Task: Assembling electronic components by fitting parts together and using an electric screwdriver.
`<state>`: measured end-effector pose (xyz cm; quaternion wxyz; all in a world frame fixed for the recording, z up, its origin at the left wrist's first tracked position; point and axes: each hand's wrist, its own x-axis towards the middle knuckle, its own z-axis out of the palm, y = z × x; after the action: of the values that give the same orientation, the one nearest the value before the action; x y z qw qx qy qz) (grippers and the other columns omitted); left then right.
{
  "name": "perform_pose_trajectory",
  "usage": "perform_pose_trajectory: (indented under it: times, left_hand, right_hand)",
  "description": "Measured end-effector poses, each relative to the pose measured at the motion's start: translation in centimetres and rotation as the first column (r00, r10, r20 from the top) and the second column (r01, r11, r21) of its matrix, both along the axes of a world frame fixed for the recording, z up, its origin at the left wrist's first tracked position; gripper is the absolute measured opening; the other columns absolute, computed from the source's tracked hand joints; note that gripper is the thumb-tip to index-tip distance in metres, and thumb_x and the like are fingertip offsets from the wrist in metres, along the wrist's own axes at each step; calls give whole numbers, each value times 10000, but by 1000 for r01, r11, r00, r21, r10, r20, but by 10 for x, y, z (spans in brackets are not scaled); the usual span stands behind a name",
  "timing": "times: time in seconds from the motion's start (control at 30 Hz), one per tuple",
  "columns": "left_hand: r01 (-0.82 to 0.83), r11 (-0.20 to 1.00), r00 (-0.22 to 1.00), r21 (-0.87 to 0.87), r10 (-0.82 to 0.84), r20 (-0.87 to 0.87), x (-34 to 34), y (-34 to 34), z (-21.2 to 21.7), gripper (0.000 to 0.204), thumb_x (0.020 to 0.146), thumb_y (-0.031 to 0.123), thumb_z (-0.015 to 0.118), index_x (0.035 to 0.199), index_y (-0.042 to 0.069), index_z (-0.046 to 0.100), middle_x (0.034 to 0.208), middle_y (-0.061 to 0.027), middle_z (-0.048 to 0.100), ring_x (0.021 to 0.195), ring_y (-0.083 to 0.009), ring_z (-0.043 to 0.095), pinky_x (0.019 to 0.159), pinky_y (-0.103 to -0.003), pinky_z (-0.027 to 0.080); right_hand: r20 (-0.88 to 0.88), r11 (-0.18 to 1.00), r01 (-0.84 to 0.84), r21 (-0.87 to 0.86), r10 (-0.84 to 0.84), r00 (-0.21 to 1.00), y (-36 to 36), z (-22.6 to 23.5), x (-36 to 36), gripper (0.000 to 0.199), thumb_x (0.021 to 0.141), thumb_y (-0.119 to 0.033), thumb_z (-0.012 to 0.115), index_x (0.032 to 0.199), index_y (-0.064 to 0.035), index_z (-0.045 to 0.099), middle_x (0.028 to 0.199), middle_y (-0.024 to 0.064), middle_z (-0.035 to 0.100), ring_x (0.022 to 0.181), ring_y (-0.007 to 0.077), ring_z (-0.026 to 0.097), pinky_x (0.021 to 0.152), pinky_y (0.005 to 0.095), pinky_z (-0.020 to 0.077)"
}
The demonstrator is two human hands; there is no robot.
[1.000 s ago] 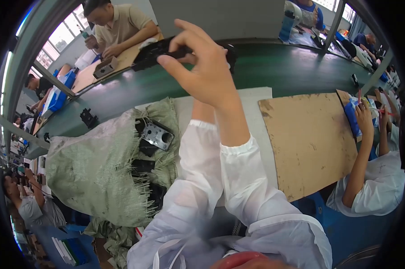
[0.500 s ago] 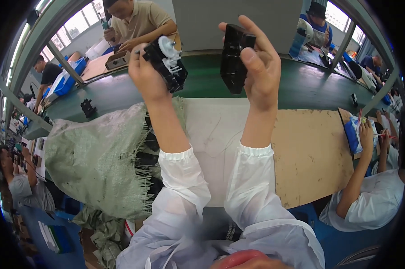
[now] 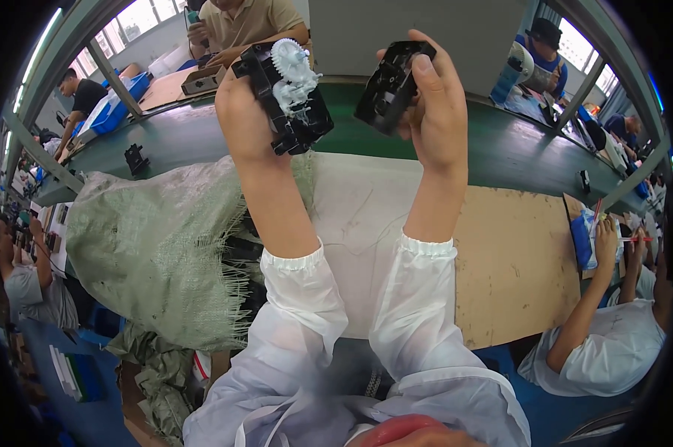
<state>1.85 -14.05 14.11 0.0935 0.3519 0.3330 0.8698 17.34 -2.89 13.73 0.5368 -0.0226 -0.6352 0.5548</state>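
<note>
Head: geared housing (image 3: 292, 93) in left hand (image 3: 245, 112), shell (image 3: 389, 88) in right hand (image 3: 441, 112).

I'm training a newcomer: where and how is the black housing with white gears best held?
Probably the left edge of the black housing, approached from the left, where the left hand is: white gears stand exposed on its camera-facing side.

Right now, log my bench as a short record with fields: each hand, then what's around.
Left hand: holding a black housing with white gears
Right hand: holding a black shell part
Contact: held pieces apart
Between forearms: pale sheet
Left side: green-grey woven sack, dark items at its frayed edge
Right side: brown cardboard
Beyond: green work surface, small black part at left
</note>
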Motion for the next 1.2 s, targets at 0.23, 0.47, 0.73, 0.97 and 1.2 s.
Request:
perform_pose_trajectory:
  times: [0.23, 0.47, 0.73, 0.97, 1.2]
  left_hand:
    - [55, 997, 998, 54, -57, 32, -10, 2, -2, 292, 936, 145, 415, 1023, -21, 639, 919, -115, 687, 727, -157, 636, 644, -245, 497]
    - [8, 999, 998, 32, -10, 63, 5, 2, 5, 298, 871, 83, 417, 1032, -14, 648, 874, -134, 699, 734, -174, 655, 649, -260, 517]
    - [45, 999, 998, 2, -45, 53, 9, -1, 5, 234, 921, 96, 442, 1004, -9, 633, 851, -124, 697, 690, -144, 647, 588, -232, 498]
    - [-6, 1000, 999, 14, 6, 33, 22, 2, 12, 191, 992, 149, 501, 971, -3, 615, 818, -98, 679, 641, -103, 602, 565, -207, 471]
    - [-154, 984, 988, -86, 152, -35, 41, 6, 17, 208, 995, 185, 542, 959, -10, 606, 779, -64, 643, 595, -88, 532, 549, -209, 443]
  right_hand:
    - [-188, 990, -124, -64, 110, 976, 11, -9, 7, 542, 1030, -244, 504, 1492, -87, 266, 1331, 198, 530, 1028, 272, 667, 631, 228, 599]
    - [-550, 850, -525, 41, 458, 698, 38, -20, 16, 511, 1042, -159, 446, 1514, -107, 256, 1473, 177, 395, 1179, 359, 595, 976, 475, 557]
    - [-630, 775, -595, -215, 355, 690, 17, 0, 14, 458, 979, -147, 425, 1433, -100, 396, 1477, 160, 402, 1317, 378, 457, 1098, 662, 355]
    - [-548, 809, -564, -163, 401, 734, 22, -8, -2, 552, 822, -104, 485, 1374, -110, 460, 1464, 132, 411, 1249, 358, 481, 1034, 685, 386]
    - [-478, 799, -599, 58, 549, 686, 16, -10, -14, 755, 706, -67, 506, 1448, -106, 372, 1490, 178, 395, 1271, 342, 469, 1060, 549, 413]
